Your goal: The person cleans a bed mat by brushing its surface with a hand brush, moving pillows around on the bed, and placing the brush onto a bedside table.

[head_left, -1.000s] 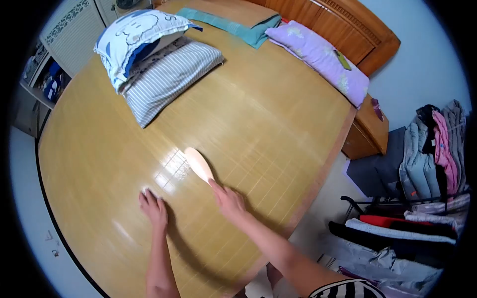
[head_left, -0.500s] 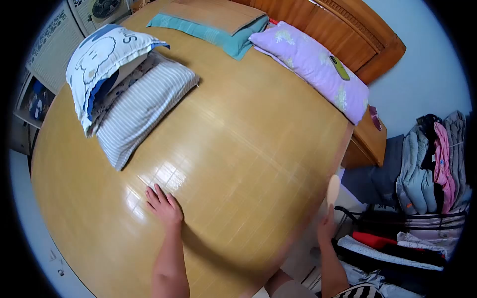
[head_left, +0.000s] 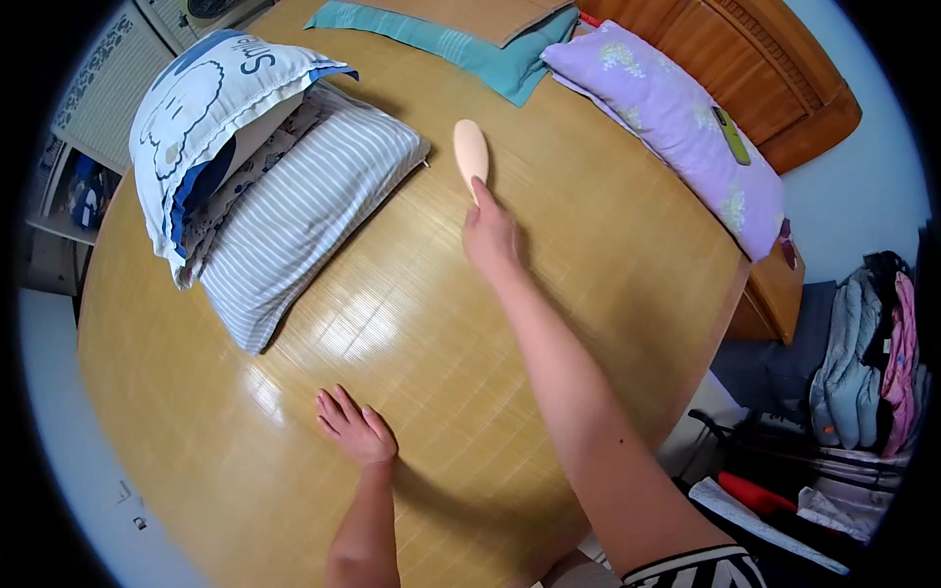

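My right hand (head_left: pixel 493 235) is wrapped round the handle of a pale peach bed brush (head_left: pixel 471 152), its smooth oval back facing up and any bristles hidden. The brush is over the far middle of the bed mat (head_left: pixel 608 323), just right of a grey-and-white striped pillow (head_left: pixel 304 201). Nearer to me, my left hand (head_left: pixel 359 431) lies flat on the tan mat with its fingers spread, holding nothing.
A white cartoon pillow (head_left: pixel 211 113) leans on the striped one. Along the headboard (head_left: pixel 745 69) lie a teal pillow (head_left: pixel 451 49) under cardboard (head_left: pixel 490 15) and a purple pillow (head_left: pixel 667 118) bearing a phone (head_left: pixel 730 135). Folded clothes (head_left: pixel 853 363) are stacked at right.
My right hand has swung the brush from the bed's right edge forward and left to the far middle of the mat. My left hand stays flat; the view has shifted slightly.
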The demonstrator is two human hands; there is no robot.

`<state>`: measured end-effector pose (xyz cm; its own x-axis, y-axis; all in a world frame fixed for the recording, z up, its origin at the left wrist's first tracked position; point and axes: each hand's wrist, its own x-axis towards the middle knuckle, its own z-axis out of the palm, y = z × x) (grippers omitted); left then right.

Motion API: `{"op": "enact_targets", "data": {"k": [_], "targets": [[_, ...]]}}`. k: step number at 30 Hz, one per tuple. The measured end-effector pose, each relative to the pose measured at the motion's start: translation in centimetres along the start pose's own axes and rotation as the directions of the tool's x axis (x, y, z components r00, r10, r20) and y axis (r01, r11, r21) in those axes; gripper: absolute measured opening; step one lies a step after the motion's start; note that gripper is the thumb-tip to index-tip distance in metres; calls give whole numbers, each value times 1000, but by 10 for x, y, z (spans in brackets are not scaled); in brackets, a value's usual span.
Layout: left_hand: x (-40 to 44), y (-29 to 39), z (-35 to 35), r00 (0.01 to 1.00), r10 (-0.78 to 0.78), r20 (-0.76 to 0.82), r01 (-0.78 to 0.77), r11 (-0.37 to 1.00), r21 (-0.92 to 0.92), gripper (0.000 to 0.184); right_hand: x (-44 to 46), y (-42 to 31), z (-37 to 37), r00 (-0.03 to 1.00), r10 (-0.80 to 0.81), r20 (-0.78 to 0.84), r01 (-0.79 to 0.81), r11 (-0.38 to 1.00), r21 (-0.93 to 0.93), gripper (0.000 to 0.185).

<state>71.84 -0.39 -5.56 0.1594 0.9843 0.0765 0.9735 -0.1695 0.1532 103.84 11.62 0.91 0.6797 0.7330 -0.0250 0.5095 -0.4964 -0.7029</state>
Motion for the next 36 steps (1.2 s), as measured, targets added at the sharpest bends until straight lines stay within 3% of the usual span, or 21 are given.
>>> {"op": "enact_targets", "data": {"k": [2,5,8,9,10,11,12,13,15,18,20,21,22,24,26,28,30,34,36], "targets": [[0,-2,2,1000,13,-6,-13,1000,-23,54,18,-4,4,991,66,113,-51,990,-132,43],[1,-1,1,1000,9,-4,-9,1000,-26,55,10,30,-29,981,148,128,-97,936,-338,43],[1,-2,1,1000,15,-13,-15,999,-35,55,-37,109,-75,992,112,-51,-122,952,-282,44],[1,-3,1,1000,20,-14,-20,999,-42,55,-59,117,-102,959,279,-55,-283,922,-264,45],[1,-4,2,1000,17,-21,-19,999,-49,55,-75,197,-98,942,-85,-323,25,982,-185,45],[1,-4,3,1000,14,-26,-15,998,-57,56,-110,180,-141,946,267,-185,-311,910,-273,45],[0,-5,5,1000,16,-23,-18,998,-67,56,-142,213,-166,960,71,-269,-142,957,-254,45],[0,-7,7,1000,16,-23,-17,998,-59,56,-166,220,-190,941,69,-332,-214,881,-421,44],[0,-7,6,999,23,-30,-24,998,-63,57,-196,245,-232,774,431,-464,-625,637,-451,40],[1,-7,5,1000,5,-8,-5,998,-56,57,-199,237,-254,673,500,-546,-731,563,-386,40],[0,-9,8,1000,5,-5,-5,999,-54,57,-168,210,-223,744,364,-561,-586,758,-287,40],[0,-10,10,1000,7,-15,-8,999,-51,57,-145,188,-203,821,206,-533,-434,832,-346,39],[-1,-11,11,1000,9,-21,-10,998,-60,57,-117,164,-178,814,402,-419,-442,897,0,40],[0,-9,10,999,14,-41,-14,1000,-6,57,-58,145,-119,937,46,-347,-188,901,-390,42],[0,-7,11,999,13,-43,-14,1000,-25,57,0,67,-80,935,303,-186,-328,937,-124,47],[1,-8,13,999,7,-32,-7,1000,-6,58,50,54,-31,983,49,-178,-58,997,-46,46],[0,-7,14,1000,1,-31,-1,1000,-7,58,77,2,-24,992,109,-59,-120,966,-228,45],[0,-8,16,1000,7,-10,-7,1000,5,58,117,13,-12,996,89,-22,-91,965,-246,45],[-1,-9,15,1000,16,-3,-16,1000,15,58,125,33,-33,983,185,-16,-176,907,-383,47]]}}
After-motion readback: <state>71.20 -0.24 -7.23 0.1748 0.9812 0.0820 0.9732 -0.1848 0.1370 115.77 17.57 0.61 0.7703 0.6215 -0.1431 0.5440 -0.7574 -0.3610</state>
